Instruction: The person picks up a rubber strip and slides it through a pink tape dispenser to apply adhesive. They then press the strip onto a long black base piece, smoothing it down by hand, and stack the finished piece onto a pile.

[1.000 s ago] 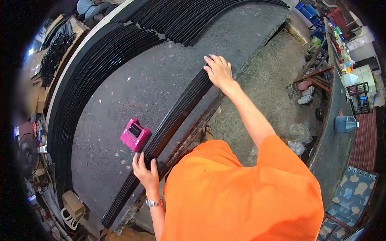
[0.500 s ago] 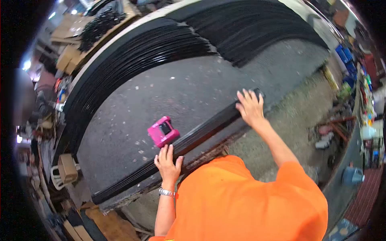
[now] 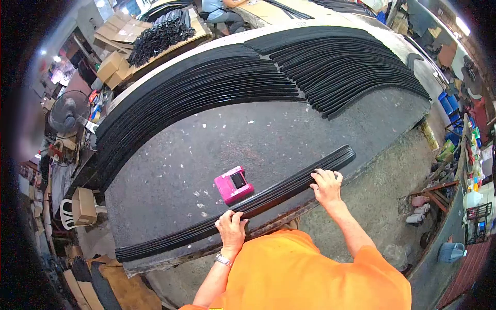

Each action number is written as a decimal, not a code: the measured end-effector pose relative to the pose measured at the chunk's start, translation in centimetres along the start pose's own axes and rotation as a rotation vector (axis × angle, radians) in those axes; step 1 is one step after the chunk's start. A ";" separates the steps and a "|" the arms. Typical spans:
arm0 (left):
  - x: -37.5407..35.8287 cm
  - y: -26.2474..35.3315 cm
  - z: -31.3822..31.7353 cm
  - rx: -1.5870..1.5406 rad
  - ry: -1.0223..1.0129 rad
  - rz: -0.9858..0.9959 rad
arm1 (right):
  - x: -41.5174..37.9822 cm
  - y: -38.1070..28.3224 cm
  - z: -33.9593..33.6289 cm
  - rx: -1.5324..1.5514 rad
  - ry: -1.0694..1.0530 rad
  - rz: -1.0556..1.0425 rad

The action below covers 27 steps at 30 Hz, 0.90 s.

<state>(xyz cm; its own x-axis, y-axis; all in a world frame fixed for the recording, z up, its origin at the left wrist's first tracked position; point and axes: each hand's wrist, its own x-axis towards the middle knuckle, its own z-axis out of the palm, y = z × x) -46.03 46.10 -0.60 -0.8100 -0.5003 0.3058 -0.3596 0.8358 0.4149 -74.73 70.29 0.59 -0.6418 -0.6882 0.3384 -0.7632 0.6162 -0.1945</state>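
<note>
A bundle of long, thin black strips [image 3: 289, 185] lies along the near edge of the dark worktable. My left hand [image 3: 231, 231], with a metal watch at the wrist, has its fingers bent and pressed together on the nearest strip, left of the middle. Farther right, my right hand [image 3: 327, 187] curls its fingers over the same near side of the bundle, short of its rounded right end. My fingertips partly hide the strips' edges. Just beyond the bundle sits a pink box-like object [image 3: 233, 192] with a black part in its top.
Many more black strips [image 3: 196, 85] lie side by side across the table's far side, in a left group and a right group [image 3: 356, 67]. A fan [image 3: 68, 112] and cardboard boxes stand left. Another person [image 3: 223, 15] sits at a far table.
The view has tilted up and steadied. My right hand has drawn back from the bundle's right end to its near side. My left hand's fingers, stretched before, now bend onto the strips.
</note>
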 end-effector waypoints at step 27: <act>-12.9 -19.3 -18.0 0.460 -0.067 -0.343 | 1.9 10.3 -4.0 -0.380 -0.214 -0.200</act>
<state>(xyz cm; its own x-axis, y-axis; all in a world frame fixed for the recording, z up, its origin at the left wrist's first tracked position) -20.23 32.34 2.88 -0.6334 -0.7574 0.1585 -0.7594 0.6478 0.0605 -83.55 76.84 2.91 -0.5164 -0.8464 0.1304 -0.8175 0.5326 0.2193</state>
